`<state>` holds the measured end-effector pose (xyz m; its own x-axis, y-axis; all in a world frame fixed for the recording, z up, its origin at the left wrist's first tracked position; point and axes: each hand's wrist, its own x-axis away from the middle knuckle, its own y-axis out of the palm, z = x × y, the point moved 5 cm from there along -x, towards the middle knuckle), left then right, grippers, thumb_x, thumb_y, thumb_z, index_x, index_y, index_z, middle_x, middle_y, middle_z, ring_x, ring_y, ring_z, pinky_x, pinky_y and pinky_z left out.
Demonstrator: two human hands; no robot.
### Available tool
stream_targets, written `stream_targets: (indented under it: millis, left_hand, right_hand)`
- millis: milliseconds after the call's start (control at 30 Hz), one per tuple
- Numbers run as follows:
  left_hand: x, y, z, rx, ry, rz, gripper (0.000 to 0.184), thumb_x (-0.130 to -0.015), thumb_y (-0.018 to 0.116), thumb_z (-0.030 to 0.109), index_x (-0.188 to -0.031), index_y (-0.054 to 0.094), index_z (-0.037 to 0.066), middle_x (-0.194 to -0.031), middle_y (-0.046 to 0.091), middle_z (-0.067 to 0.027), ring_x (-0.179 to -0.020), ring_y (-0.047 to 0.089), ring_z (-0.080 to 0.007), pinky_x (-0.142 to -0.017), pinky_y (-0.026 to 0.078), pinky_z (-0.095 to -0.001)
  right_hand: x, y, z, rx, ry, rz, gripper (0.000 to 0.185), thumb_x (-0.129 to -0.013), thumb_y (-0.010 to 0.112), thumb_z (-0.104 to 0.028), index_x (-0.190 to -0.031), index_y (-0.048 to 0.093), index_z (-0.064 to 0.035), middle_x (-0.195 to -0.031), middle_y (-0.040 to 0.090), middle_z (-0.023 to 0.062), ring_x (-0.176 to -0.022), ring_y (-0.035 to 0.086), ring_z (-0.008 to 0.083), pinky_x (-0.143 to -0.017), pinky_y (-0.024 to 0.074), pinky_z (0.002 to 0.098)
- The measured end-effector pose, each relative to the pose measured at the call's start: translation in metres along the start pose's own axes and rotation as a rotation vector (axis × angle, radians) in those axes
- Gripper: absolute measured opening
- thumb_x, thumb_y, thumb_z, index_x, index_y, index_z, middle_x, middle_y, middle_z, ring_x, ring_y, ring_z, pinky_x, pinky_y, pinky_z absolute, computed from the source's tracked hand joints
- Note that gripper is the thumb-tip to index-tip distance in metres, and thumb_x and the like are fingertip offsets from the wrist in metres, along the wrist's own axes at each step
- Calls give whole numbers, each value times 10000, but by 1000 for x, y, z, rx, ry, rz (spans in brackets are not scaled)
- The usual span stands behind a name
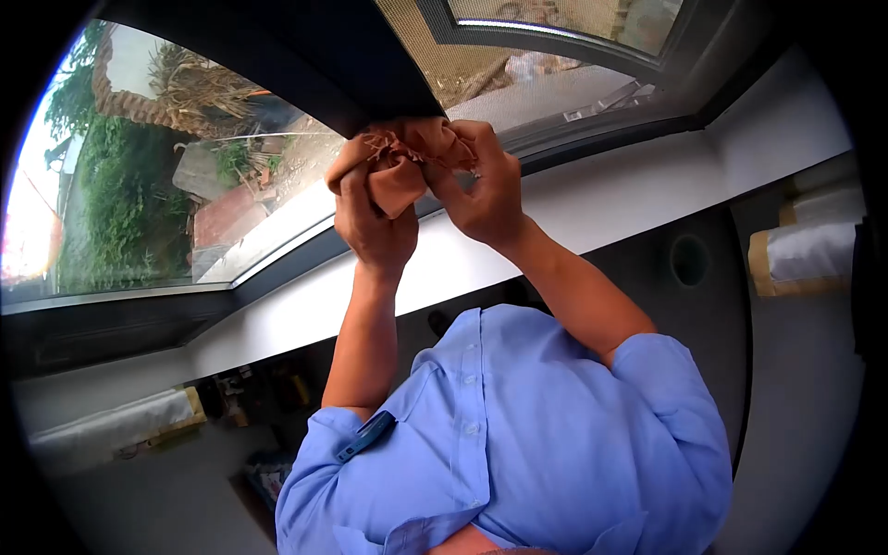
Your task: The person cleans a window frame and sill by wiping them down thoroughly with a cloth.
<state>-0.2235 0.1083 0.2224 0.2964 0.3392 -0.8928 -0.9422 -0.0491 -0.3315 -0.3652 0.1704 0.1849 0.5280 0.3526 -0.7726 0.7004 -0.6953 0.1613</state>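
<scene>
A bunched orange-brown cloth (400,185) with frayed edges is gathered between my two hands. My left hand (375,227) grips it from below on the left, the fingers closed into its folds. On the other side, my right hand (486,190) pinches the cloth's right part between thumb and fingers. Both hands are raised at the dark window frame (342,65), where the cloth sits against or just in front of its lower end; I cannot tell if it touches. Some fingertips are hidden in the folds.
A white windowsill (592,222) runs below the hands. Glass panes (139,185) stand at the left, with rubble and plants outside. A screened window section (555,55) is at the upper right. A blue object (367,436) sticks out at the shirt (518,416).
</scene>
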Motion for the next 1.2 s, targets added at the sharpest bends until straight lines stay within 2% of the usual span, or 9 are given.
stream_targets:
  millis: [133, 267, 467, 567, 700, 867, 1033, 1133, 1200]
  left_hand:
    - [-45, -16, 12, 46, -16, 109, 500, -844, 805, -15, -1291, 581, -19, -1314, 586, -117, -1192, 643, -253, -999, 543, -359]
    - [1, -1, -8, -37, 21, 116, 557, -827, 816, 27, -1313, 547, -15, -1283, 588, -180, -1173, 655, -308, -992, 535, -389]
    - [92, 27, -37, 17, -258, -264, 539, -830, 814, 27, -1291, 539, -12, -1257, 621, -224, -1160, 671, -380, -967, 548, -410]
    - [56, 14, -25, -56, -135, -177, 526, -814, 831, 61, -1250, 547, -17, -1161, 673, -217, -998, 724, -388, -867, 587, -409]
    - [-29, -13, 6, 54, -36, 97, 470, -861, 794, 60, -1273, 578, -6, -1321, 610, -145, -1169, 650, -288, -1000, 534, -400]
    - [-29, -14, 1, -51, 20, 137, 538, -850, 821, 76, -1306, 553, -24, -1324, 603, -150, -1185, 638, -310, -1013, 532, -412]
    - [85, 22, -42, 10, -142, -200, 479, -857, 824, 69, -1243, 557, -25, -1195, 644, -220, -1147, 667, -368, -971, 534, -413]
    - [93, 23, -40, 11, -173, -243, 479, -846, 831, 95, -1228, 578, -45, -1204, 663, -234, -1149, 661, -390, -984, 538, -418]
    - [67, 14, -36, 26, -164, -179, 477, -845, 825, 83, -1232, 574, -36, -1227, 661, -212, -1132, 678, -340, -985, 542, -397]
  right_hand:
    - [-54, 11, -43, 52, -165, 89, 397, -900, 816, -243, -1169, 603, -45, -842, 737, 126, -704, 760, 265, -600, 594, 352]
    - [-28, 0, -29, 129, -130, 15, 359, -893, 803, -190, -1152, 604, -43, -845, 732, 134, -707, 756, 283, -604, 595, 350]
    - [54, -21, 28, 204, 162, -70, 304, -866, 762, -101, -1110, 596, -30, -856, 728, 155, -752, 763, 302, -657, 608, 384]
    - [31, -17, 13, 217, 201, -130, 320, -902, 769, -116, -1144, 594, -3, -861, 746, 136, -778, 781, 241, -669, 611, 354]
    - [-45, 3, -43, 103, -85, 34, 363, -894, 808, -188, -1152, 608, -31, -865, 745, 123, -740, 775, 240, -619, 602, 337]
    - [-52, 8, -48, 109, -155, 65, 360, -842, 803, -167, -1109, 595, -43, -823, 711, 127, -689, 744, 303, -587, 582, 376]
    - [48, -16, 25, 267, 98, -103, 335, -855, 775, -122, -1121, 594, -29, -834, 721, 126, -727, 761, 270, -642, 601, 368]
    - [56, -14, 34, 275, 167, -143, 333, -866, 779, -127, -1119, 590, -24, -821, 723, 126, -715, 762, 268, -639, 604, 358]
    - [43, -7, 24, 293, 165, -142, 328, -877, 783, -171, -1097, 585, -29, -784, 711, 116, -670, 749, 276, -600, 595, 358]
